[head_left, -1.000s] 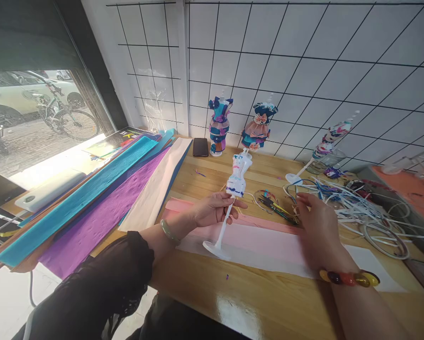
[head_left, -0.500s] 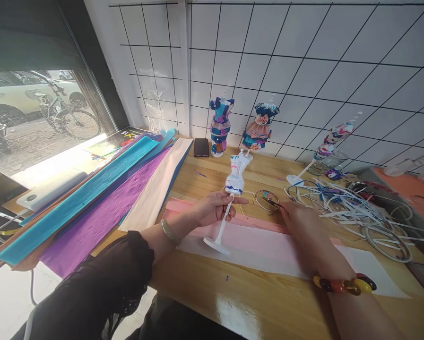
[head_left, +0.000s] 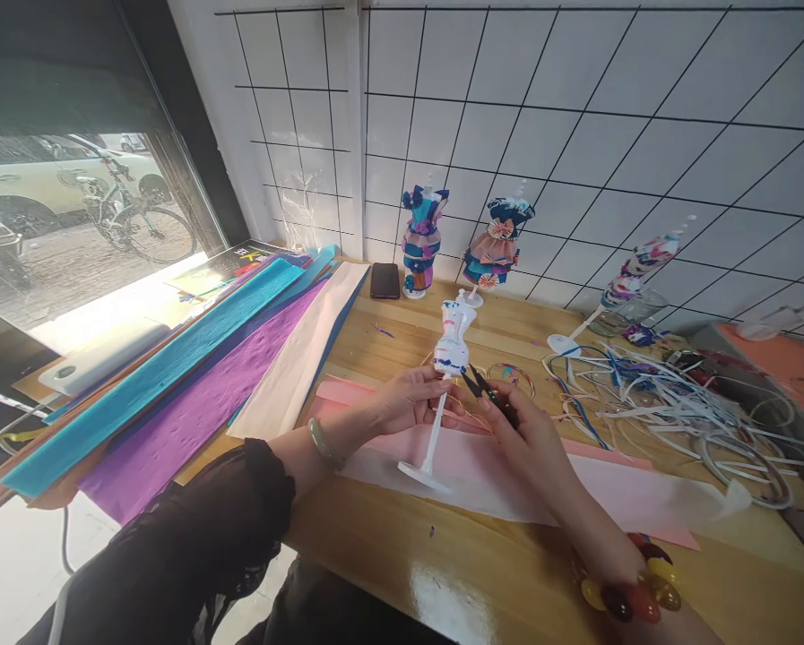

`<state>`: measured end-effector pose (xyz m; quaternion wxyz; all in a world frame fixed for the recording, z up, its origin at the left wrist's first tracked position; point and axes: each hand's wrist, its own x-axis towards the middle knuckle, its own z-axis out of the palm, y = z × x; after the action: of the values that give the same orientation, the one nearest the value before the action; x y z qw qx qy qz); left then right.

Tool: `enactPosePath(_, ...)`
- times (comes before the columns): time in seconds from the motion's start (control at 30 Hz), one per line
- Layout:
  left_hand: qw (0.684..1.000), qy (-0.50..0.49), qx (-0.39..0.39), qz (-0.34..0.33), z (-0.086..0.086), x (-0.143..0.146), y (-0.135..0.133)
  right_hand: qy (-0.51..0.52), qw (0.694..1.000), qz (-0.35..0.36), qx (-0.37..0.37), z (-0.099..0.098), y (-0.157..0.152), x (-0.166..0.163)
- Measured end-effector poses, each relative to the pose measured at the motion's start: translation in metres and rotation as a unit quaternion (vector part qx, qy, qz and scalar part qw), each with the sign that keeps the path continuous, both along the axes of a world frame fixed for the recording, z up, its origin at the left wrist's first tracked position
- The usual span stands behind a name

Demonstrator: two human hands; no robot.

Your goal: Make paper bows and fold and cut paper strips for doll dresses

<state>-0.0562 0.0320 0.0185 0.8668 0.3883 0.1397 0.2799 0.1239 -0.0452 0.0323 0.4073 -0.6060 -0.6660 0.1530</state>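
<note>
My left hand (head_left: 408,400) pinches the thin stem of a small white mannequin stand (head_left: 450,345), whose torso carries blue and pink marks and whose round base (head_left: 423,475) rests on pink paper (head_left: 509,457). My right hand (head_left: 532,439) grips small black scissors (head_left: 486,390), their blades open and pointing at the lower edge of the torso. A green bangle sits on my left wrist, and a beaded bracelet (head_left: 626,591) on my right.
Long sheets of teal, purple and white crepe paper (head_left: 193,376) lie at the left. Two dressed mini mannequins (head_left: 421,237) and a black phone (head_left: 384,280) stand by the tiled wall. A tilted mannequin (head_left: 634,269) and a tangle of white strips (head_left: 684,403) are on the right.
My right hand reached to the right, picked up the black scissors and brought them left to the mannequin. The left hand kept hold of the stem.
</note>
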Motion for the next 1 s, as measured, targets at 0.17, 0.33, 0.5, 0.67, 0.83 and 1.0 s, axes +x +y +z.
enactPosePath(0.17, 0.999, -0.001, 0.032, 0.001, -0.001, 0.001, -0.001, -0.008, 0.999, 0.009, -0.034, -0.001, -0.002, -0.003)
enactPosePath(0.33, 0.998, 0.029, 0.051, 0.033, -0.002, 0.003, -0.004, 0.026, 0.999, 0.001, -0.041, -0.003, -0.003, -0.005)
enactPosePath(0.5, 0.996, 0.044, 0.064, 0.05, -0.001, 0.007, -0.008, 0.05, 0.998, -0.021, -0.041, -0.005, -0.005, -0.01)
enactPosePath(0.67, 0.994, 0.047, 0.068, 0.069, -0.001, 0.012, -0.013, 0.066, 0.997, -0.031, -0.031, -0.005, -0.004, -0.015)
enactPosePath(0.83, 0.995, 0.027, 0.066, 0.074, -0.004, 0.016, -0.015, 0.069, 0.997, -0.038, -0.018, -0.007, -0.001, -0.019)
enactPosePath(1.0, 0.995, 0.022, 0.05, 0.079, -0.004, 0.017, -0.017, 0.056, 0.998, -0.04, -0.012, -0.011, 0.0, -0.019)
